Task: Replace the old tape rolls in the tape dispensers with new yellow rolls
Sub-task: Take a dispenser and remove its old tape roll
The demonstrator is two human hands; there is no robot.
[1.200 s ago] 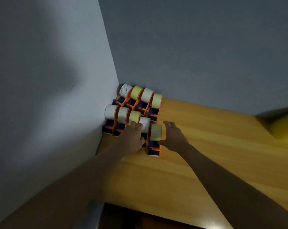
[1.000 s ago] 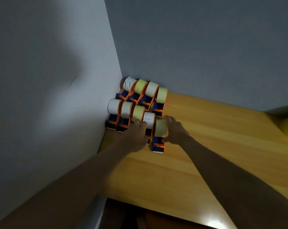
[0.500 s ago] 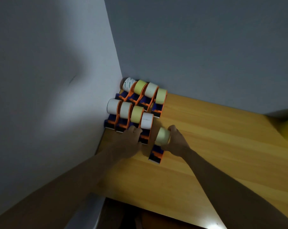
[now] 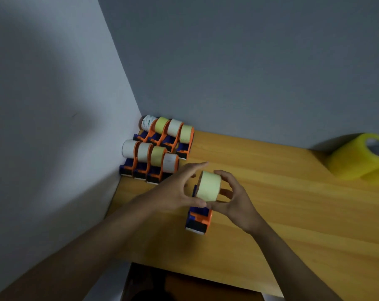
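Near the worktop's (image 4: 292,213) left edge, one tape dispenser (image 4: 198,219) is now pulled out of the pack.

A second ago it sat with the other dispensers (image 4: 156,148) in the back-left corner; now both hands have it, so the roll swap can start. Right hand (image 4: 234,198) and left hand (image 4: 175,192) have fingers curled onto its pale yellow roll (image 4: 208,185). Can't see the hub, hands cover it. New yellow rolls (image 4: 358,157) are cut off at the right edge.

Two bare forearms, sleeveless, no jewellery
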